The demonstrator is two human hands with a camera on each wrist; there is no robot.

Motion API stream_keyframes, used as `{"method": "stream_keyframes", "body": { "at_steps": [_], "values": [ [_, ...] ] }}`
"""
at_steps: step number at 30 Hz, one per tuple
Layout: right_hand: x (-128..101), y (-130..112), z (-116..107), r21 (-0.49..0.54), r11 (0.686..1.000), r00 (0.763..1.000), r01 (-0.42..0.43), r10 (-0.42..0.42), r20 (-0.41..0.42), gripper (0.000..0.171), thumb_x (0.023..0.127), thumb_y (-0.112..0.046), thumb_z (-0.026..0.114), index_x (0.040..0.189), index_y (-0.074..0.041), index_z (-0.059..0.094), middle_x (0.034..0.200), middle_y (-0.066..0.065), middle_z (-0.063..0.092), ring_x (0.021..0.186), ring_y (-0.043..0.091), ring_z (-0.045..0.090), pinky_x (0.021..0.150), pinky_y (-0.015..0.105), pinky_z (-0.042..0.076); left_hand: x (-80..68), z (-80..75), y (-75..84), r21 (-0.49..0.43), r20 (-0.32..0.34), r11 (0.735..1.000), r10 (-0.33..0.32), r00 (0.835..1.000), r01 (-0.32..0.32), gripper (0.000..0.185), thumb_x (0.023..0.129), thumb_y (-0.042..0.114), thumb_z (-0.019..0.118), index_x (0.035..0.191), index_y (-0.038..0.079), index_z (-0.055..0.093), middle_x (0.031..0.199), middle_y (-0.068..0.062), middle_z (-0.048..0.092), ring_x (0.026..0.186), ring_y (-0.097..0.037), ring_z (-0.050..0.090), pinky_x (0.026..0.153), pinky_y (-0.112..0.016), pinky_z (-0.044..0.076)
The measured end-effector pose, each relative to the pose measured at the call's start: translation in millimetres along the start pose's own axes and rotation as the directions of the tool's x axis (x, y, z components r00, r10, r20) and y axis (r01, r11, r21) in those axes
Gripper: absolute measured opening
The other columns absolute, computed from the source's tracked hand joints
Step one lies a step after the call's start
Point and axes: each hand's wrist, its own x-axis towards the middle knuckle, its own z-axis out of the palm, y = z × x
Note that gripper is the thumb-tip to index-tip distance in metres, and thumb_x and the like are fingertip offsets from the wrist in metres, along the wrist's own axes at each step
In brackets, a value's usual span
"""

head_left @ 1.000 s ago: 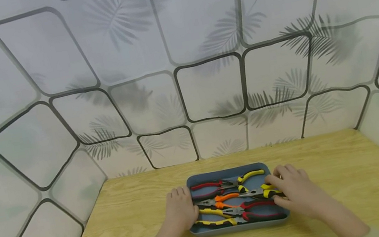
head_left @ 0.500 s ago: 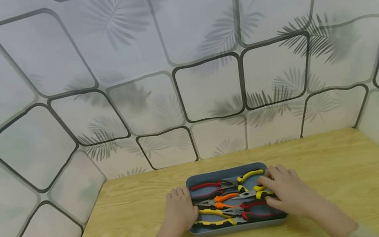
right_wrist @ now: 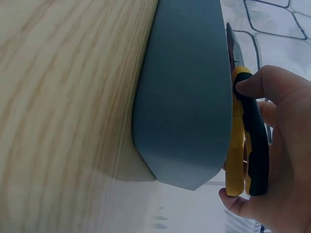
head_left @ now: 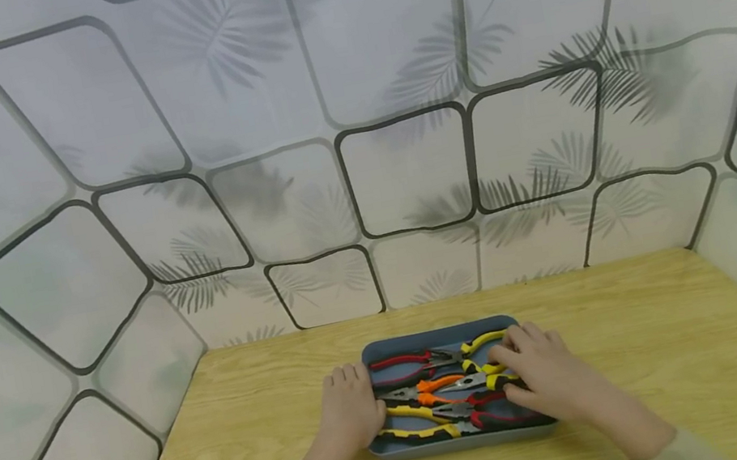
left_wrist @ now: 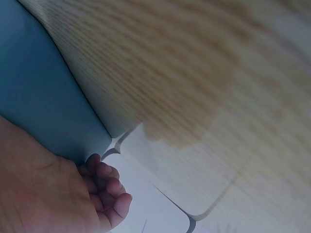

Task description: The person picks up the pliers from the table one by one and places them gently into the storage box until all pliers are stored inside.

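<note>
A blue-grey tray (head_left: pixel 461 444) holds several pliers. My right hand (head_left: pixel 545 371) grips yellow-and-black long-nose pliers (head_left: pixel 471 381) by the handles over the tray's right half, silver nose pointing left. In the right wrist view, the thumb presses the black side of the pliers (right_wrist: pixel 257 141), which sit just above the tray wall (right_wrist: pixel 182 97). My left hand (head_left: pixel 350 410) holds the tray's left side, thumb at the rim. Its other fingers (left_wrist: pixel 114 189) curl loosely by the tray's outer corner in the left wrist view, where the thumb is hidden.
Around the held pliers lie red-handled pliers (head_left: pixel 399 360), orange-handled pliers (head_left: pixel 440 383), yellow-handled pliers (head_left: pixel 415 435) and further red-handled pliers (head_left: pixel 509 421). Beneath is a wooden table (head_left: pixel 255 381). A patterned wall covering (head_left: pixel 413 173) rises behind and at both sides.
My right hand has moved left with the long-nose pliers, from the tray's right rim further over the tray. The left hand and tray have stayed in place.
</note>
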Motion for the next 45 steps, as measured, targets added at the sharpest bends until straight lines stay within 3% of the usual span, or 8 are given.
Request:
{"method": "stream_keyframes", "body": {
  "at_steps": [31, 45],
  "values": [
    [17, -7, 15, -0.027, 1.0, 0.999, 0.007, -0.006, 0.044, 0.031, 0.096, -0.026, 0.072, 0.127, -0.02, 0.068, 0.1, -0.001, 0.044, 0.091, 0.018, 0.033, 0.077, 0.04, 0.024, 2.5, 3.0, -0.5, 0.004, -0.004, 1.0, -0.007, 1.0, 0.007, 0.041, 0.097, 0.035, 0.061, 0.117, -0.001, 0.058, 0.108, -0.017, 0.062, 0.1, -0.03, 0.058, 0.094, -0.047, 0.051],
    [19, -10, 17, 0.001, 1.0, 0.997, 0.014, -0.014, 0.073, 0.026, 0.097, -0.026, 0.073, 0.122, -0.022, 0.067, 0.099, -0.002, 0.044, 0.089, 0.019, 0.032, 0.076, 0.042, 0.022, 2.7, 2.7, -0.5, -0.003, 0.01, 1.0, -0.009, 1.0, 0.009, 0.042, 0.098, 0.035, 0.061, 0.119, -0.001, 0.058, 0.11, -0.017, 0.062, 0.102, -0.03, 0.058, 0.094, -0.047, 0.05]
  ]
}}
